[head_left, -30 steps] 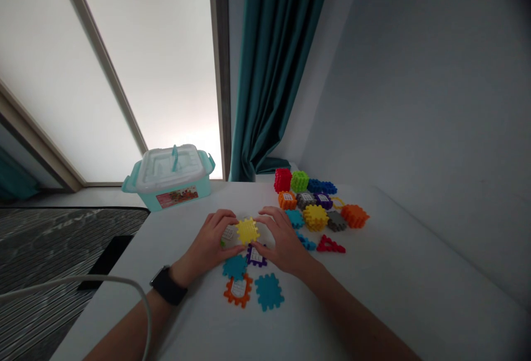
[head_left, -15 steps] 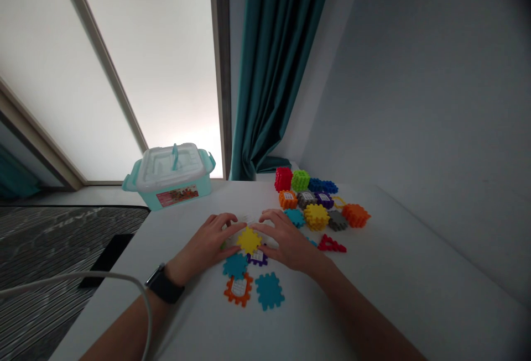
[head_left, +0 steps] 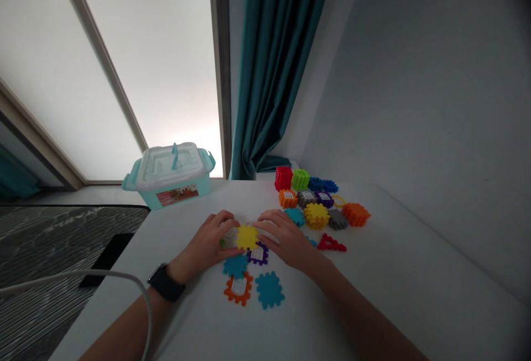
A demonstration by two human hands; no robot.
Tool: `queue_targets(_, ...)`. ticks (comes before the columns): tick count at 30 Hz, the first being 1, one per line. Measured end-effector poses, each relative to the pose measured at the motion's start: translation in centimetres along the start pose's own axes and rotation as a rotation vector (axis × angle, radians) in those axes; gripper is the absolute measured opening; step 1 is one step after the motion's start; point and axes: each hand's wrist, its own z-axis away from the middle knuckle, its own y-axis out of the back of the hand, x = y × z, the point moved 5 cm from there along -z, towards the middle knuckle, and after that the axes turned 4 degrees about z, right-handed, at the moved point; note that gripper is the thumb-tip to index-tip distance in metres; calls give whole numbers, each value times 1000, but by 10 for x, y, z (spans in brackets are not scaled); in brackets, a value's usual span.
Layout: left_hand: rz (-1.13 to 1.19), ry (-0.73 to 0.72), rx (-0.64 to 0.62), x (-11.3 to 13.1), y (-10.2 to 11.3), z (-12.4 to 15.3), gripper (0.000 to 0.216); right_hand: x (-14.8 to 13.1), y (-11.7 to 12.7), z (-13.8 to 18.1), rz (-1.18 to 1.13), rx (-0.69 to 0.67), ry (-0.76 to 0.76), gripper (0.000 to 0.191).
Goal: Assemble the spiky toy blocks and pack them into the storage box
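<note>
Both of my hands meet at the middle of the white table (head_left: 394, 283). My left hand (head_left: 207, 245) and my right hand (head_left: 286, 239) pinch a yellow toothed block piece (head_left: 247, 236) between their fingertips, joined to a pale piece mostly hidden behind it. Just below lie a purple framed piece (head_left: 259, 254), a teal piece (head_left: 235, 265), an orange framed piece (head_left: 239, 288) and a larger teal piece (head_left: 269, 290). A black watch (head_left: 166, 283) sits on my left wrist.
Assembled cubes and loose pieces, among them a red cube (head_left: 283, 178), a green cube (head_left: 299, 179), a yellow piece (head_left: 316, 216) and a red triangle (head_left: 331, 244), lie at the right back. A lidded teal storage box (head_left: 171, 174) stands at the back left. A white cable (head_left: 83, 281) crosses my left forearm.
The yellow piece dipped toward the table and came back up a little. Both hands stayed around it, shifting only slightly.
</note>
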Motion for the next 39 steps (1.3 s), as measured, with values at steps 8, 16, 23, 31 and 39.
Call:
queue_targets(8,140,31,124,-6,4,0,40,-13,4,-1,-6,106,82,25)
queue_targets(16,216,72,110,-1,6,-1,37,-18,5,-1,73,143,110,15)
queue_targets(23,384,101,-62,8,2,-4,18,-20,5,0,-46,166,42,9)
queue_targets(31,626,178,-21,8,1,-8,15,3,-6,-3,-624,173,-539,18)
queue_targets(39,831,279,-35,7,-6,-7,29,2,-11,-2,-961,63,-843,36)
